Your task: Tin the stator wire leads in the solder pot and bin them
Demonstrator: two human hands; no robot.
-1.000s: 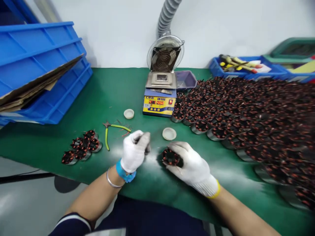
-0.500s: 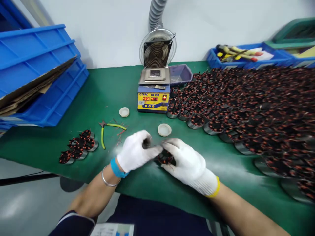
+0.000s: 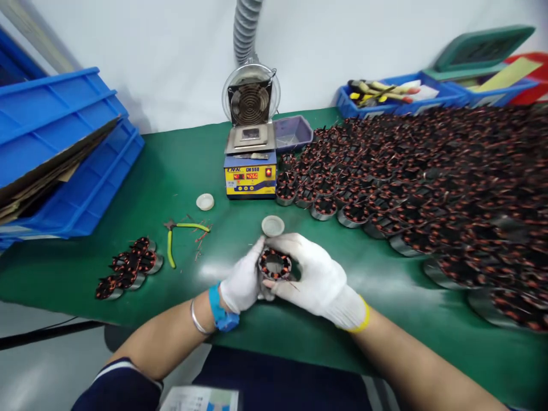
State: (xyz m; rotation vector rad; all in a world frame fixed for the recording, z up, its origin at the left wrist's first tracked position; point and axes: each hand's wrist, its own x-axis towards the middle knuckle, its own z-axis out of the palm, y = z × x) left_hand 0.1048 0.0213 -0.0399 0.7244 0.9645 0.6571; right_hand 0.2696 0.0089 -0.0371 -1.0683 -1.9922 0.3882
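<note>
Between my two gloved hands is a motor stator (image 3: pixel 274 265), a ring with copper windings, its round opening facing up toward me. My left hand (image 3: pixel 245 278) is closed around its left side. From the right, my right hand (image 3: pixel 314 275) grips it, with the thumb low and the fingers over the top. A small white dish (image 3: pixel 273 226) sits just beyond the stator. To the left lie green-handled cutters (image 3: pixel 171 245), jaws pointing away, with wire scraps (image 3: pixel 199 244) beside them. Farther left stands a small group of stators (image 3: pixel 128 268).
A yellow and blue solder pot (image 3: pixel 250 178) stands at the back under a fan and hose, with a purple tray (image 3: pixel 293 132) beside it. Many stators (image 3: pixel 385 188) cover the right side. Blue crates (image 3: pixel 60 154) lean at left; a tool bin (image 3: pixel 385 94) is behind.
My left hand has come in from the upper left to the stator's left side. The stator now shows its open face. The whole view has shifted slightly.
</note>
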